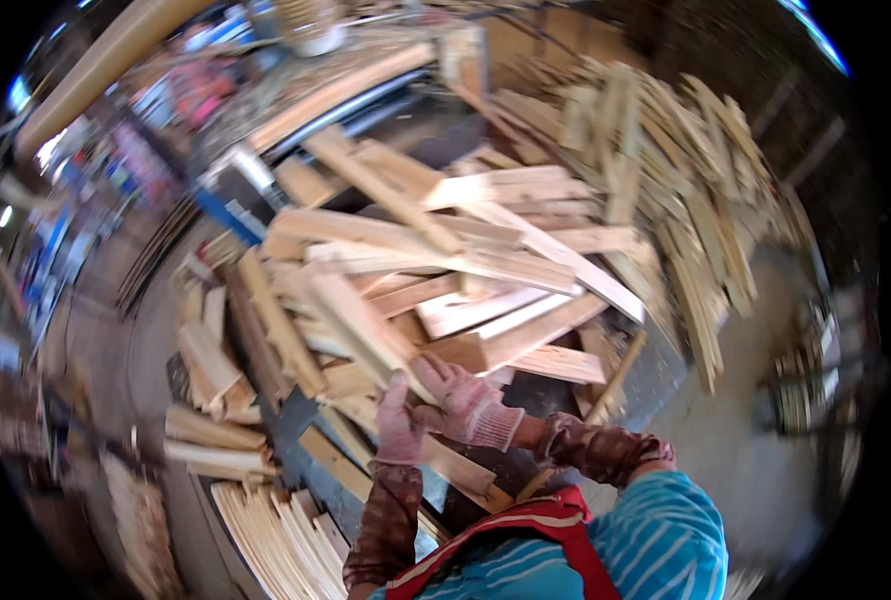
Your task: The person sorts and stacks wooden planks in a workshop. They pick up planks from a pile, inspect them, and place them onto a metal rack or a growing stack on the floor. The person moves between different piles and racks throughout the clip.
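Pale board (359,325) between fingers (435,376) (gloved)

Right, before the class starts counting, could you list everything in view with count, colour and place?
Held board: one, pale, front of heap
Loose boards: many, pale to brown, centre heap
Table: one, dark, beneath heap
Thin boards: many, pale, lower left
Slats: many, yellowish, upper right
Pipe: one, tan, upper left
Rods: several, dark, left
Background clutter: uncountable blur, mixed colours, upper left
Shirt: one, striped turquoise, bottom
Sleeves: two, brown, forearms
Left hand, right hand: two, pale-pink gloves, on held board
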`<state>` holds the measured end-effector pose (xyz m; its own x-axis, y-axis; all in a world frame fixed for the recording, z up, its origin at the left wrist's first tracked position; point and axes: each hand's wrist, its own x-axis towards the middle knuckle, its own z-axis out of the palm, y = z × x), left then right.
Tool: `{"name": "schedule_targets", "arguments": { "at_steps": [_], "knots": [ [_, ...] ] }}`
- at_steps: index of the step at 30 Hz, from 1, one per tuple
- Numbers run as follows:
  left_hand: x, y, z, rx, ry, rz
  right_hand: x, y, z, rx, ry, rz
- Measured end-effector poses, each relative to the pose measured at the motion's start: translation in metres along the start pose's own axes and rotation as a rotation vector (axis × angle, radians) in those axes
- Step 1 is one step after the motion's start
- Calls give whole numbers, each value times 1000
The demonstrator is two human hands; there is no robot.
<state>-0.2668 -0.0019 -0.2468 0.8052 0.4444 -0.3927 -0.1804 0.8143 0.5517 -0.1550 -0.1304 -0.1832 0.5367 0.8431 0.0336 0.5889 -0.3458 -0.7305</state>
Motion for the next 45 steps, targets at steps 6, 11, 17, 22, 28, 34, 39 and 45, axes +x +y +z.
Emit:
{"name": "schedule_targets", "arguments": {
  "at_steps": [6, 11, 17, 22, 28, 34, 39, 45],
  "knots": [
    [-23, -25, 53, 123, -13, 57, -53, 19, -35, 375, -103, 233],
    [-27, -63, 52, 346, 11, -85, -106, 39, -34, 1000, 319, 499],
    [-58, -74, 95, 293, -87, -42, -149, 41, -45, 1510, 561, 420],
    [-89, -61, 75, 372, -18, -38, -175, 42, -48, 1593, 620, 323],
    [-139, -34, -58, 445, 136, 23, -197, 26, -57, 1597, 711, 293],
    [-219, -32, -86, 390, 328, 269, -230, 77, -41, 1349, 913, 559],
    [-208, -56, -130, 344, 310, 191, -268, 115, -51, 1183, 1099, 760],
    [-169, -81, -123, 248, 328, 117, -293, 207, -86, 1098, 1285, 772]
  ]
}}
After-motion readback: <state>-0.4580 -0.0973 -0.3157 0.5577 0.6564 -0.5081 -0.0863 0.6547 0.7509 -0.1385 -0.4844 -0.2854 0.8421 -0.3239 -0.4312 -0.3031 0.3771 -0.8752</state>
